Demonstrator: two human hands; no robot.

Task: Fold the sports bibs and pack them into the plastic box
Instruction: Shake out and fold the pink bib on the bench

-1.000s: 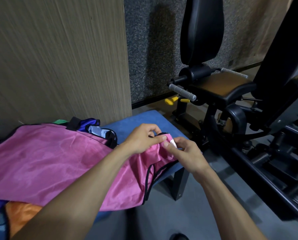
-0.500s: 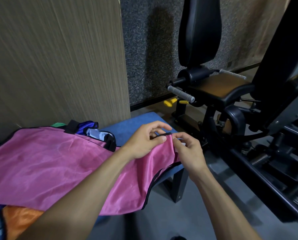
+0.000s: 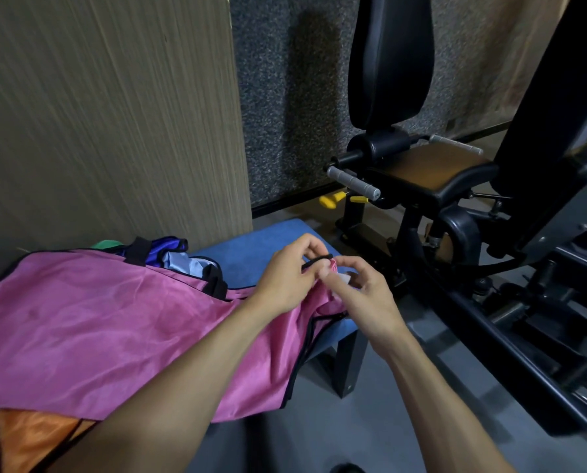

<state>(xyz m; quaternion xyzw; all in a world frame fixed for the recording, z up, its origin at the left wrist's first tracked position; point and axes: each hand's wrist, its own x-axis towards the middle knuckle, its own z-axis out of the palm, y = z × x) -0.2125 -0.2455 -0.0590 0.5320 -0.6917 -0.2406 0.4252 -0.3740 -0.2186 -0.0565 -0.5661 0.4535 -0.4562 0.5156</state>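
On the blue bench [image 3: 264, 238], both hands pinch the pink bib [image 3: 97, 322].

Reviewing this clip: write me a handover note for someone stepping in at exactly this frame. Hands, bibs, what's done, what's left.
Left hand: pinches the black-trimmed end of the pink bib.
Right hand: pinches the same end, beside the left.
Pink bib: spread flat, unfolded, along the blue bench, its near edge hanging over the front.
Other bibs: an orange bib underneath at the near left, blue bibs bunched behind.
Plastic box: not in view.
Done: nothing visibly folded or packed.
Left: fold the pink bib, then the rest, and pack them.
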